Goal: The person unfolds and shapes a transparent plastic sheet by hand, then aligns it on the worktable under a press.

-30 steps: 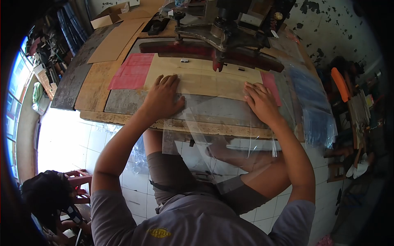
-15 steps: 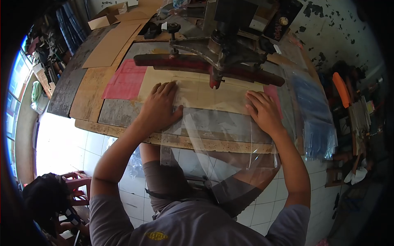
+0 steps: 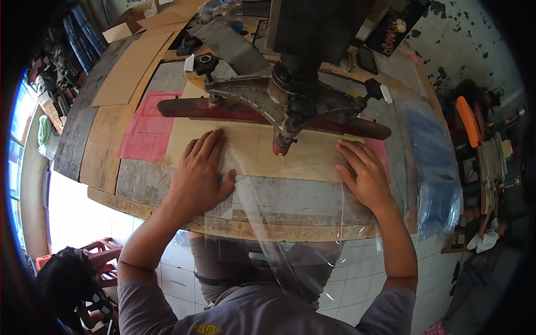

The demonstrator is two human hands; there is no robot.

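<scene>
My left hand (image 3: 196, 174) lies flat near the left part of a beige sheet (image 3: 257, 146), fingers stretched forward and thumb apart. My right hand (image 3: 363, 172) rests on the right part, fingers extended towards the press. Between them is a clear plastic film (image 3: 251, 207) that overlaps the sheet and droops over the table's front edge towards my lap. Just beyond my fingertips, a red press bar (image 3: 234, 113) spans the sheet, carried by a dark metal bracket (image 3: 251, 92). Whether the bar touches the sheet I cannot tell.
Pink-red sheets (image 3: 146, 125) stick out at the left and right of the beige one. A stack of clear bluish plastic (image 3: 432, 162) hangs over the table's right side. Cardboard (image 3: 131, 70) lies at the back left. At the lower left, a person (image 3: 67, 285) is beside a red stool (image 3: 103, 257).
The view has shifted, so table and press sit lower in the picture and the press looks larger. Both hands stay flat at about the same places on the sheet; the drooping film has shifted slightly.
</scene>
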